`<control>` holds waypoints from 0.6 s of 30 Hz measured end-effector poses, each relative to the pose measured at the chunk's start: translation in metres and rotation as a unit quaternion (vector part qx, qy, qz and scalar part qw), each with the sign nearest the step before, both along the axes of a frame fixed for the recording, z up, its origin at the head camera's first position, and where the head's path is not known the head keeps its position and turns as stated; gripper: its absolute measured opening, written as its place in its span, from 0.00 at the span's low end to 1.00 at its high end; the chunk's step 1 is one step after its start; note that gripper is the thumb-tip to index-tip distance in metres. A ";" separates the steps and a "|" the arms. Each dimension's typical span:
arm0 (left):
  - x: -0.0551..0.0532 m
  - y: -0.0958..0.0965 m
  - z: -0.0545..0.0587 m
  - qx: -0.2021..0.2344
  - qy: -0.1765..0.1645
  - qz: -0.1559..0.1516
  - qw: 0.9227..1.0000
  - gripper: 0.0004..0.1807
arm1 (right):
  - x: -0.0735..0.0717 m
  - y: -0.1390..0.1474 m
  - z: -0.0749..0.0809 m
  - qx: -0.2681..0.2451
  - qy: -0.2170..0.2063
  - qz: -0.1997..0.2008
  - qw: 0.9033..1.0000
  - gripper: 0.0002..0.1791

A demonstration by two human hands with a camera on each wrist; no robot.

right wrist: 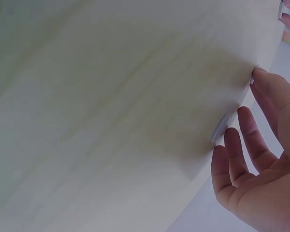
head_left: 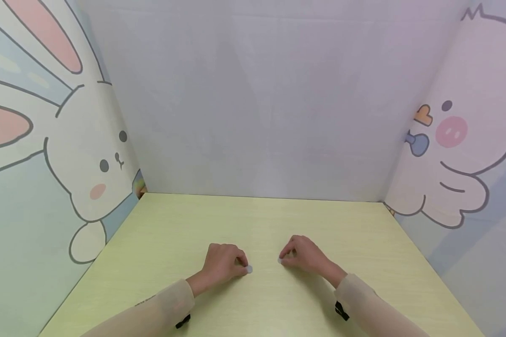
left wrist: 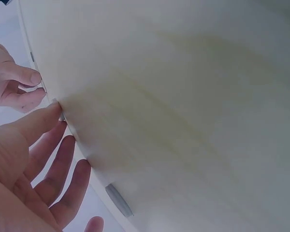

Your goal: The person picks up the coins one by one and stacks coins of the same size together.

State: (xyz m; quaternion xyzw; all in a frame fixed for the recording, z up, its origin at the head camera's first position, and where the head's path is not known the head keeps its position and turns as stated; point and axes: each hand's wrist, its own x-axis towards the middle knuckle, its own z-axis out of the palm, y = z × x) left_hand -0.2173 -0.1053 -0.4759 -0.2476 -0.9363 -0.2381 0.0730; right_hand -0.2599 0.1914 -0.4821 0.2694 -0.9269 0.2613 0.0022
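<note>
Between thumb and fingertip my left hand (head_left: 222,265) pinches a small round grey disc (head_left: 249,269), close to the tabletop. A second grey disc (left wrist: 119,199) lies on the table under that hand in the left wrist view; the head view hides it. My right hand (head_left: 306,255) pinches another small light grey disc (head_left: 280,260), mostly covered by its fingers. In the right wrist view, a further grey disc (right wrist: 220,128) lies by the right hand's other fingertips. Both hands face each other with a short gap between them.
A pale yellow-green table (head_left: 253,220) spreads under both hands. Behind it hangs a plain pale wall cloth (head_left: 253,117). Side panels show a cartoon rabbit (head_left: 84,178) on the left and a cartoon chick (head_left: 480,103) on the right.
</note>
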 end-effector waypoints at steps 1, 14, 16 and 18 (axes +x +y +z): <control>0.000 0.000 0.000 0.000 0.000 0.000 1.000 0.06 | 0.001 0.000 0.000 0.001 0.001 0.000 1.000 0.03; 0.001 -0.001 0.000 0.001 -0.002 0.002 1.000 0.07 | 0.011 0.000 -0.002 0.004 0.001 0.006 1.000 0.02; 0.001 -0.001 0.000 0.003 -0.001 0.001 1.000 0.07 | 0.013 0.000 -0.003 0.005 -0.001 0.007 1.000 0.03; 0.000 -0.001 0.000 0.003 0.000 0.001 1.000 0.07 | 0.015 0.000 -0.003 0.005 0.001 0.009 1.000 0.03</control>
